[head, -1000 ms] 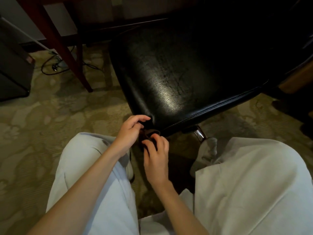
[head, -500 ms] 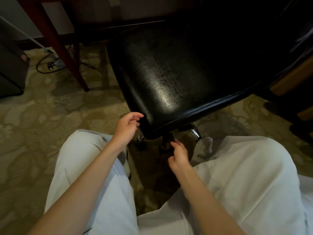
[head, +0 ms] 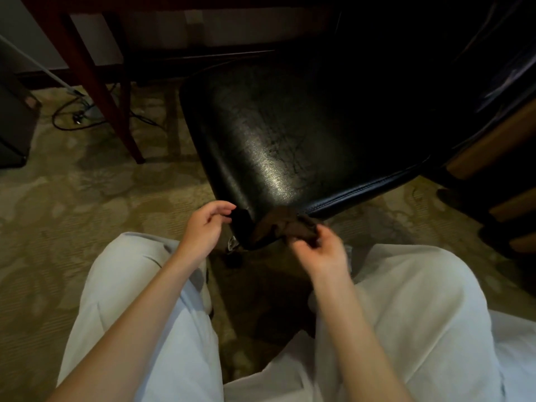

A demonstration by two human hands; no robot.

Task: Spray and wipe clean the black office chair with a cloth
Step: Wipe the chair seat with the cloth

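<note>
1. Chair (head: 290,134), qty 1: black, shiny cracked seat, sitting on the carpet in front of the person's knees; near corner pointing toward the hands. Backrest rising dark at upper right.
2. Cloth (head: 278,227), qty 1: dark brown, crumpled, lying draped over the seat's near corner and hanging down its front edge.
3. Right hand (head: 322,250), qty 1: fingers pinching the right end of the cloth, just below the seat edge. Slightly blurred.
4. Left hand (head: 206,224), qty 1: fingers curling loosely, holding nothing, fingertips just beside the seat's left near edge; can't tell if touching.
5. Legs in pale trousers (head: 406,314), qty 2: spreading either side of the gap under the chair corner.
6. Chair base, metal part (head: 233,245), 1 bit showing below the corner, w/ a dark caster under it.
7. Table leg (head: 95,82), qty 1 clearly seen: reddish wood, slanting, standing left of the chair.
8. Cable (head: 72,120): black, at least 1, looping on the carpet by the table leg.
9. Carpet (head: 87,198), qty 1: olive, patterned, covering the floor.
10. Dark box (head: 14,134), qty 1: standing at far left, detail too dim to tell.
</note>
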